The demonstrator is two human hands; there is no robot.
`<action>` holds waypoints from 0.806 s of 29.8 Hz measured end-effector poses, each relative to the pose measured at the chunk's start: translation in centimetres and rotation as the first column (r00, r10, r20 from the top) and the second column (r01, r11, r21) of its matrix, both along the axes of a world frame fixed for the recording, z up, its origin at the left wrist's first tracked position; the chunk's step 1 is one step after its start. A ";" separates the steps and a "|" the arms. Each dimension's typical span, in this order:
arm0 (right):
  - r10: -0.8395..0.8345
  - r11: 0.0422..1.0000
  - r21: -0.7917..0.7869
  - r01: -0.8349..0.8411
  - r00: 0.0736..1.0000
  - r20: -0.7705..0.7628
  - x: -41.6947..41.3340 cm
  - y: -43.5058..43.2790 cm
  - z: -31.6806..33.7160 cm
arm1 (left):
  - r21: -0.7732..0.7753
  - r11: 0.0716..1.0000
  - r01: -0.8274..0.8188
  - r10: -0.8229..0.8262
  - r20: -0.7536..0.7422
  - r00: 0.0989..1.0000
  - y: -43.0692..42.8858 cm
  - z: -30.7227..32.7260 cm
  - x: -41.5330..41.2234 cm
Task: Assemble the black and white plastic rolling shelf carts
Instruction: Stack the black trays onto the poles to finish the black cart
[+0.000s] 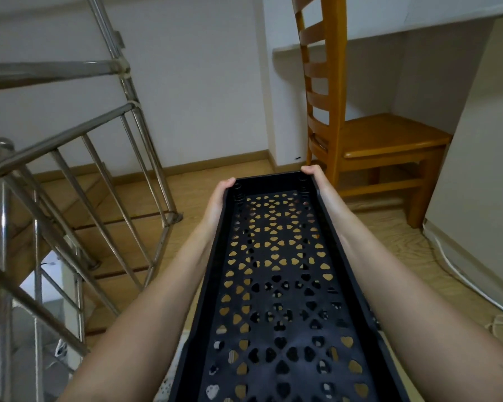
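Head view: black shelf tray (299, 340) held out lengthwise over wooden floor.
Left hand (219, 198) and right hand (317, 181) each grip a far corner; wooden chair (384, 140) beyond.

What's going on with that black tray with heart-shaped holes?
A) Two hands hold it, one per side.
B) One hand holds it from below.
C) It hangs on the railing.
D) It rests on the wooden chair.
A: the left hand and right hand grip opposite sides of the black tray near its far end.
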State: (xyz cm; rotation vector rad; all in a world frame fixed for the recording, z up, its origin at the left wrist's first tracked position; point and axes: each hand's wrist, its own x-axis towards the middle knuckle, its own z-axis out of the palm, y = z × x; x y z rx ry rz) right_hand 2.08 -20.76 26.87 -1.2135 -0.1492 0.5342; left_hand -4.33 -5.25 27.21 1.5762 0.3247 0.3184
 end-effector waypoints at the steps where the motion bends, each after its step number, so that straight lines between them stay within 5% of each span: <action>1: 0.004 1.000 -0.026 -0.003 1.000 0.009 0.1 -0.1 0.0 | 0.060 0.997 0.057 -0.051 -0.109 0.993 0.6 0.7 -0.1; 5: -0.018 0.998 -0.053 0.017 1.000 -0.018 0.2 -0.4 -0.1 | 0.205 0.907 0.368 -0.214 -0.529 0.821 4.5 4.7 -1.5; 11: -0.070 0.998 -0.003 0.070 0.997 -0.044 -0.2 -1.4 0.3 | 0.332 0.643 0.691 -0.104 -0.855 0.508 3.1 8.1 -6.0; 17: 0.168 0.902 -0.428 -0.055 0.959 0.230 -1.0 -5.4 2.6 | 0.486 0.563 0.668 0.049 -0.827 0.560 2.8 7.6 -8.5; 20: 0.467 0.698 -0.688 -0.196 0.854 0.230 -1.7 -8.6 5.2 | 0.504 0.552 0.664 0.024 -0.806 0.592 2.3 7.7 -8.7; 24: 0.671 0.502 -0.822 -0.269 0.721 0.174 -2.4 -12.7 6.8 | 0.695 0.261 0.670 0.057 -0.704 0.708 0.8 6.4 -6.7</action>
